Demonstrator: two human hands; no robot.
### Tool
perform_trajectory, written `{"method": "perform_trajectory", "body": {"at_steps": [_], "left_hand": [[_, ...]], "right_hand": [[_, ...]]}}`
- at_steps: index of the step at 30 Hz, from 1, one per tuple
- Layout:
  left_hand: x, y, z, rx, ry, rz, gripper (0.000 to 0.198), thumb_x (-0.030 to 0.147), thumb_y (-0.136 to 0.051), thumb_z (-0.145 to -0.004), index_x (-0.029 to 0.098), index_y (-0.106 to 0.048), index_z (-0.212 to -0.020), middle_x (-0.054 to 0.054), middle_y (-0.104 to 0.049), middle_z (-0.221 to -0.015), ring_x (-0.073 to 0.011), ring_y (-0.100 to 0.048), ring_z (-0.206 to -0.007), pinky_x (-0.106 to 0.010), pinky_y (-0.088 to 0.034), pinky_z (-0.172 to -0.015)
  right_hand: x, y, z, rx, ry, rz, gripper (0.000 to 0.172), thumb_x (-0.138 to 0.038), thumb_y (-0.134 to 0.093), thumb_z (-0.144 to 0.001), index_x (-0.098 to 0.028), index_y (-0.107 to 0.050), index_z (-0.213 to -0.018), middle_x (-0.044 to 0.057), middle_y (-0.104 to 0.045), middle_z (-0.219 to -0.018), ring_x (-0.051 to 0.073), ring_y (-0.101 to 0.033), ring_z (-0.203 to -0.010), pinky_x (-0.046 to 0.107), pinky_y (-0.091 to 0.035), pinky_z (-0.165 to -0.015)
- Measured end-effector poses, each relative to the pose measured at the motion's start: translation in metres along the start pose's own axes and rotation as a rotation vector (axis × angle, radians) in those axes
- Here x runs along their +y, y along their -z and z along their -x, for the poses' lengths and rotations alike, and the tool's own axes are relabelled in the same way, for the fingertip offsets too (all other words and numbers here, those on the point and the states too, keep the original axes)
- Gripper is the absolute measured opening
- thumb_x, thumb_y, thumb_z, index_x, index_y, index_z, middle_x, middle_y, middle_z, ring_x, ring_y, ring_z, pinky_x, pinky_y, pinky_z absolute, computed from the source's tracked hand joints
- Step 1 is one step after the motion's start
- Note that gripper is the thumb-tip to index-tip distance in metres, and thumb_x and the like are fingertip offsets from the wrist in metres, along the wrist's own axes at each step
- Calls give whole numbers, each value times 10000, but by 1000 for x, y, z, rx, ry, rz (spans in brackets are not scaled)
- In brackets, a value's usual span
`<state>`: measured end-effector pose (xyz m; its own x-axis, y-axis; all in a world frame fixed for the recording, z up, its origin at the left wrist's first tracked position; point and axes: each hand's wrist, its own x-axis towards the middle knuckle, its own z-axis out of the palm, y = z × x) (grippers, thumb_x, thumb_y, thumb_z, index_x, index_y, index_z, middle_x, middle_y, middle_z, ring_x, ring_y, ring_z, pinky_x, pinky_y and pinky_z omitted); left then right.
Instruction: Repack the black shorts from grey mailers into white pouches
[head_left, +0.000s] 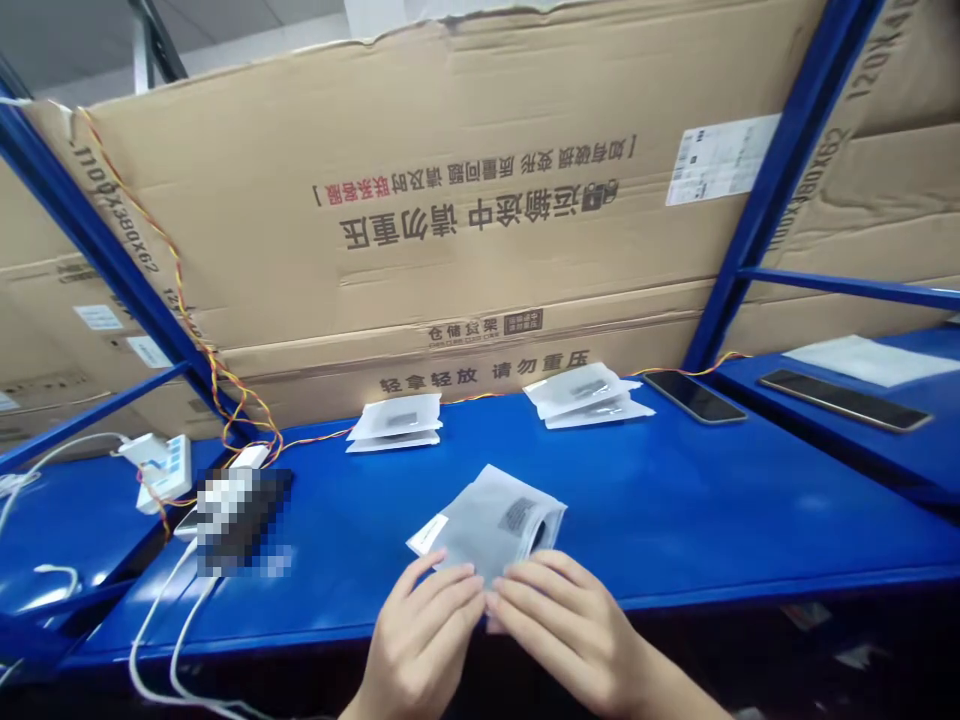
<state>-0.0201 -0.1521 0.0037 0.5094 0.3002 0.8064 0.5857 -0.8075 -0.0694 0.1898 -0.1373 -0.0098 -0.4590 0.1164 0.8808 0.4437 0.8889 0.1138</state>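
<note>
A grey-white plastic pouch (495, 520) with a small dark label lies at the front of the blue shelf (675, 510). A small white slip (426, 534) sticks out at its left. My left hand (424, 640) and my right hand (562, 625) meet at the pouch's near edge, fingers pressed together on it. Both hands hold the pouch low over the shelf surface.
Two stacks of similar white pouches (396, 422) (585, 396) lie at the back. Two phones (694, 397) (844, 399) lie to the right. A white power strip (161, 466), a pixelated dark object (236, 520) and cables sit on the left. Big cardboard boxes (480, 200) form the back wall.
</note>
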Motion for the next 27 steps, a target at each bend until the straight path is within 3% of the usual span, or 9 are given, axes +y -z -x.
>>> {"method": "perform_trajectory", "body": {"at_steps": [7, 15, 19, 23, 25, 27], "left_hand": [[10, 6, 18, 44, 68, 37, 237, -11, -626, -928, 171, -702, -1060, -47, -837, -948, -221, -813, -940, -435, -619, -1000], [23, 19, 30, 91, 193, 46, 234, 58, -647, -965, 213, -730, -1119, -28, -840, -1018, -258, -813, -984, -510, -614, -1043], [14, 22, 44, 94, 277, 60, 323, 72, -660, -954, 288, -736, -1182, -9, -838, -1033, -275, -810, -996, -522, -631, -1036], [0, 19, 50, 124, 354, 109, 373, 59, -667, -944, 320, -716, -1206, 1, -835, -1038, -273, -809, -998, -500, -652, -1006], [-8, 16, 48, 147, 392, 159, 328, 29, -629, -956, 283, -712, -1145, -9, -833, -1062, -255, -808, -1009, -437, -672, -967], [-15, 12, 43, 133, 391, 240, 267, 39, -591, -985, 256, -701, -1095, -24, -833, -1088, -229, -812, -991, -347, -688, -900]], "right_hand": [[8, 4, -1, -12, 21, 10, 304, -72, -444, -1057, -96, -743, -1003, 81, -816, -910, 206, -753, -898, 367, -597, -800], [51, 5, 17, -93, -13, 102, 273, -91, -456, -1060, -141, -723, -1085, 104, -812, -1045, 233, -740, -1040, 399, -560, -864], [77, 7, 35, -116, -100, 162, 263, -69, -454, -1055, -166, -698, -1074, 103, -807, -1081, 230, -745, -1024, 392, -561, -829], [80, 13, 38, -153, -153, 165, 210, -67, -534, -1011, -179, -700, -1074, 111, -801, -1093, 230, -751, -983, 392, -585, -816], [72, 11, 32, -193, -174, 148, 219, -105, -576, -988, -174, -703, -1152, 135, -786, -1166, 265, -735, -1087, 433, -600, -883], [63, 3, 24, -288, -169, 113, 367, -149, -596, -967, -144, -653, -1329, 177, -715, -1348, 320, -633, -1316, 499, -578, -1009]]}}
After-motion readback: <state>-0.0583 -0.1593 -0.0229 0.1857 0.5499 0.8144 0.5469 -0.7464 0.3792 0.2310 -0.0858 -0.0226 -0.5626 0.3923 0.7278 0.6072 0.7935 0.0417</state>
